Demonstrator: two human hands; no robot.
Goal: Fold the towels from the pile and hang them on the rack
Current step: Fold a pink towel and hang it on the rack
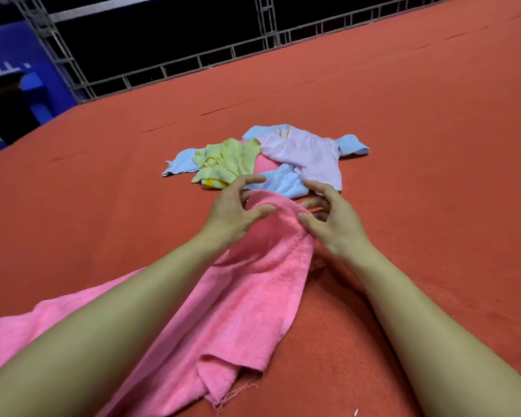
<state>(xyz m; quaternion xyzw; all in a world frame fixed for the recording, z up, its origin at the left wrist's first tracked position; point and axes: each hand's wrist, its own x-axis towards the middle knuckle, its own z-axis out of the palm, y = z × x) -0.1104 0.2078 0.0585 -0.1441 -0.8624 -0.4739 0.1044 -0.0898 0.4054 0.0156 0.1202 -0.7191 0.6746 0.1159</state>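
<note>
A pink towel (253, 296) lies rumpled on the red surface, running from the lower left up to my hands. My left hand (232, 215) pinches its far end from the left, thumb on top of the cloth. My right hand (331, 218) grips the same end from the right, thumb pressed into the fold. Just beyond lies the pile (271, 158): a yellow towel (223, 162), a lilac towel (310, 155), light blue towels (280, 180) and a bit of another pink one. No rack is in view.
The red carpeted surface (403, 115) stretches wide on all sides. A grey metal truss railing (193, 64) borders its far edge, with a blue wall (21, 70) at the far left.
</note>
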